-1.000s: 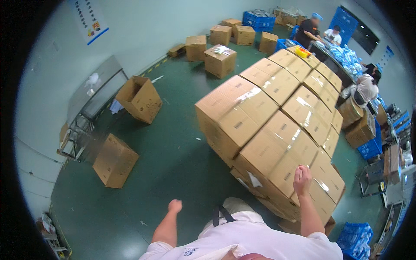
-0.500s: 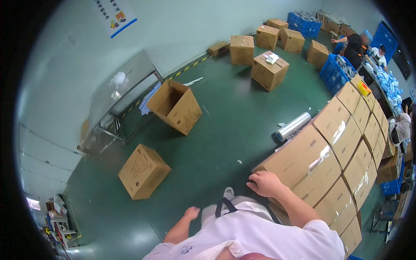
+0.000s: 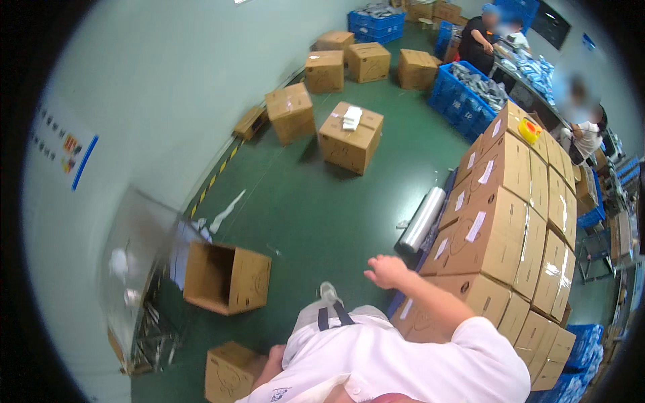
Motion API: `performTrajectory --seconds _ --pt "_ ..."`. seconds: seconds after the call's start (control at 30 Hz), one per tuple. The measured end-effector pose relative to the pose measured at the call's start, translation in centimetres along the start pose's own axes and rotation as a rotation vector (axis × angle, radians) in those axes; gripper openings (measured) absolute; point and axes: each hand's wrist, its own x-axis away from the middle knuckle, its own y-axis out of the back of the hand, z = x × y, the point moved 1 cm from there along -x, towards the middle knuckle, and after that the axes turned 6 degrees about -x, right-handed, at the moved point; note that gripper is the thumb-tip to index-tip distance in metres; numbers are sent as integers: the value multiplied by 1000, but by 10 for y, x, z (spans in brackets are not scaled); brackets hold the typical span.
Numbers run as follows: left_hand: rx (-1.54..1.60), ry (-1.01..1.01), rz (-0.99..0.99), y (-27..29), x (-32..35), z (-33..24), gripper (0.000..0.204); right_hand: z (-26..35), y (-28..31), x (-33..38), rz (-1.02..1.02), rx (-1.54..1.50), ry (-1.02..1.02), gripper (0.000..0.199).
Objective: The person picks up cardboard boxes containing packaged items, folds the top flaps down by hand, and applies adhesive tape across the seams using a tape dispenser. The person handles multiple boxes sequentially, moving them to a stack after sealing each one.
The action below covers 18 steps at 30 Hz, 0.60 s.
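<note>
My right hand (image 3: 389, 272) hangs over the green floor, just left of a pallet stack of taped cardboard boxes (image 3: 497, 221). Its fingers are loosely bent and a little apart, with nothing visible in them. Low at my left side is my left hand (image 3: 274, 356), partly hidden by my shirt, so its fingers cannot be made out. Beside it stands a cardboard box (image 3: 232, 369) with a line drawing on its side. Farther forward on the left, an open-topped cardboard box (image 3: 250, 279) lies tipped, its dark inside showing.
A roll of clear film (image 3: 423, 218) lies along the pallet. Ahead stands a carton (image 3: 353, 141) with white packets on top; several more line the wall. A blue crate (image 3: 467, 97) holds grey packages. At left is a clear-panelled frame (image 3: 138, 248). People work at a table, far right.
My view has swung right and moved forward. The boxes at left now sit lower and nearer. My right hand has come away from the stack's edge; my left has dropped back beside my body.
</note>
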Motion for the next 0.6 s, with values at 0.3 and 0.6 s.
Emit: performTrajectory --seconds 0.3,0.6 --pt "343 -93 -385 485 -370 -169 30 -137 -93 -86 143 -500 -600 48" --pt "144 -285 -81 640 -533 -347 45 -261 -43 -265 -24 -579 -1112 39"
